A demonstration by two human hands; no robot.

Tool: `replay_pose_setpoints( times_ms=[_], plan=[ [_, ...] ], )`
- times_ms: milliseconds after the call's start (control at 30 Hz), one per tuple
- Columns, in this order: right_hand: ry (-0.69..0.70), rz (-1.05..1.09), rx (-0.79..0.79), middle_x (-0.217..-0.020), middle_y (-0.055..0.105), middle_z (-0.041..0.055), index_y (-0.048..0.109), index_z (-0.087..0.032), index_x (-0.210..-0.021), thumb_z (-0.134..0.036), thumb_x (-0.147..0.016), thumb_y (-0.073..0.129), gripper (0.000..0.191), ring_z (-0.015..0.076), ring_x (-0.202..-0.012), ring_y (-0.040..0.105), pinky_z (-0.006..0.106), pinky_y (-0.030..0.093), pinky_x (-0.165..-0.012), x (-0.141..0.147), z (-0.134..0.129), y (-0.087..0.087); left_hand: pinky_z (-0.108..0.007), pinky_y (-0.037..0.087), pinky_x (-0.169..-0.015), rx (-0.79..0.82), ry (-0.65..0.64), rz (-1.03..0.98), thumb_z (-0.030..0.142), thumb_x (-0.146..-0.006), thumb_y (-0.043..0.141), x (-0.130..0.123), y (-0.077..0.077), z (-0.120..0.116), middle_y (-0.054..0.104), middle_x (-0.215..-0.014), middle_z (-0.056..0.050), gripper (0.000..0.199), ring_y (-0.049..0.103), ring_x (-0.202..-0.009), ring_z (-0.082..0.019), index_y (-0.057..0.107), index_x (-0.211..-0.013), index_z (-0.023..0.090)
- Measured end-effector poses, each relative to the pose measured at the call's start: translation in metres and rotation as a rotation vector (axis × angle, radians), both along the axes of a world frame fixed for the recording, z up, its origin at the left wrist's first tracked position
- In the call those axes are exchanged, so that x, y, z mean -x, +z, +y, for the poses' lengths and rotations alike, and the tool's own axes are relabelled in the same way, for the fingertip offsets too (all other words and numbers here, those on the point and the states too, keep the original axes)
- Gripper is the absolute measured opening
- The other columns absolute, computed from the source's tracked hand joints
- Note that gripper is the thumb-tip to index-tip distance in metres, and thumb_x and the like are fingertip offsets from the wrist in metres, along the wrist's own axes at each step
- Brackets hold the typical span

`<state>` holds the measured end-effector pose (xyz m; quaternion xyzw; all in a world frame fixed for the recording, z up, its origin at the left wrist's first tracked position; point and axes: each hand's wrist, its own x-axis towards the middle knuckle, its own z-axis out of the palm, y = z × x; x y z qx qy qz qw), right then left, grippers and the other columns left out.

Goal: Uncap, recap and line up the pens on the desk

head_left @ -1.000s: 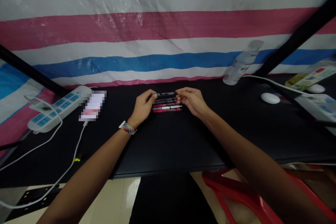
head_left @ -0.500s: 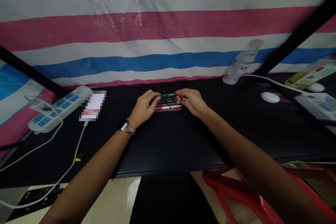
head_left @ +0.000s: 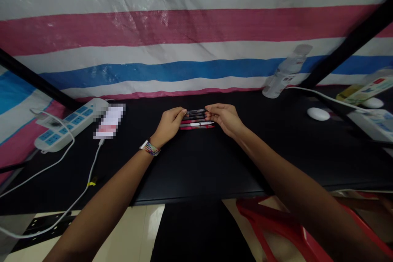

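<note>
Several pens (head_left: pixel 196 124) lie side by side on the black table (head_left: pixel 196 168), pointing left to right, in the middle of the head view. The nearer ones are pink and white; the farther ones look dark. My left hand (head_left: pixel 170 123) is closed, thumb against fingers, on the left end of the farthest dark pen (head_left: pixel 196 111). On that pen's right end, my right hand (head_left: pixel 224 118) is closed with thumb and index finger, its other fingers curled beside the dark pens' ends. Whether this pen is lifted is too small to tell.
To the left are a white power strip (head_left: pixel 70 125), a phone (head_left: pixel 111 122) with a cable, and a yellow scrap (head_left: pixel 93 181). On the right stand a clear bottle (head_left: pixel 284 73), a white oval object (head_left: pixel 318 114) and a tilted bottle (head_left: pixel 365 90). A red stool (head_left: pixel 270 213) is below.
My left thumb has straightened and moved up beside the fingers, uncovering more of the pens' left ends. My right hand has hardly moved. The view has shifted slightly.
</note>
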<state>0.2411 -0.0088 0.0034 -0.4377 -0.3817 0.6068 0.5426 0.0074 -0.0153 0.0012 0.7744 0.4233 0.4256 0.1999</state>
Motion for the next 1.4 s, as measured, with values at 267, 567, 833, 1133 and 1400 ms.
replay_pose_setpoints(
  times_ms=[267,567,833,1133,1400],
  plan=[
    [-0.050,0.000,-0.028,-0.076,0.073,0.0080,0.080,-0.016,-0.082,-0.018,-0.082,0.086,0.007,0.0181,-0.070,0.068,0.040,0.067,-0.079,-0.003,0.006,0.001,-0.033,0.057,-0.086,-0.020,0.051,-0.162,0.034,-0.097,0.077,0.003,-0.004,0.009,0.082,-0.107,-0.005,0.021,0.073,-0.092,-0.020,0.080,-0.115,0.023],
    [-0.060,0.044,-0.067,-0.074,0.073,0.0076,0.081,-0.015,-0.081,-0.016,-0.084,0.082,0.003,0.0168,-0.068,0.068,0.036,0.066,-0.074,-0.001,0.004,0.003,-0.028,0.052,-0.072,0.045,0.057,-0.289,0.035,-0.094,0.082,0.003,-0.005,0.012,0.072,-0.079,0.001,0.016,0.065,-0.071,-0.015,0.077,-0.102,0.022],
    [-0.051,0.065,-0.047,-0.074,0.074,0.0064,0.081,-0.016,-0.081,-0.016,-0.085,0.081,0.004,0.0169,-0.069,0.069,0.037,0.067,-0.079,-0.003,0.006,0.002,-0.030,0.055,-0.074,0.051,0.039,-0.311,0.033,-0.095,0.080,0.004,-0.007,0.012,0.069,-0.080,0.001,0.019,0.067,-0.072,-0.016,0.073,-0.111,0.024],
    [-0.050,0.074,-0.038,-0.076,0.073,0.0060,0.080,-0.016,-0.084,-0.019,-0.083,0.082,0.004,0.0171,-0.072,0.069,0.038,0.067,-0.084,-0.005,0.007,0.000,-0.029,0.057,-0.071,0.094,0.019,-0.390,0.034,-0.092,0.084,0.003,-0.007,0.012,0.073,-0.085,-0.001,0.025,0.071,-0.073,-0.016,0.073,-0.112,0.023],
    [-0.059,0.092,-0.028,-0.076,0.072,0.0051,0.078,-0.018,-0.084,-0.020,-0.082,0.084,0.007,0.0170,-0.073,0.068,0.037,0.067,-0.084,-0.005,0.007,0.000,-0.028,0.058,-0.065,0.150,0.011,-0.455,0.042,-0.093,0.083,0.005,-0.006,0.016,0.073,-0.075,-0.001,0.024,0.068,-0.063,-0.014,0.074,-0.098,0.020]
  ],
)
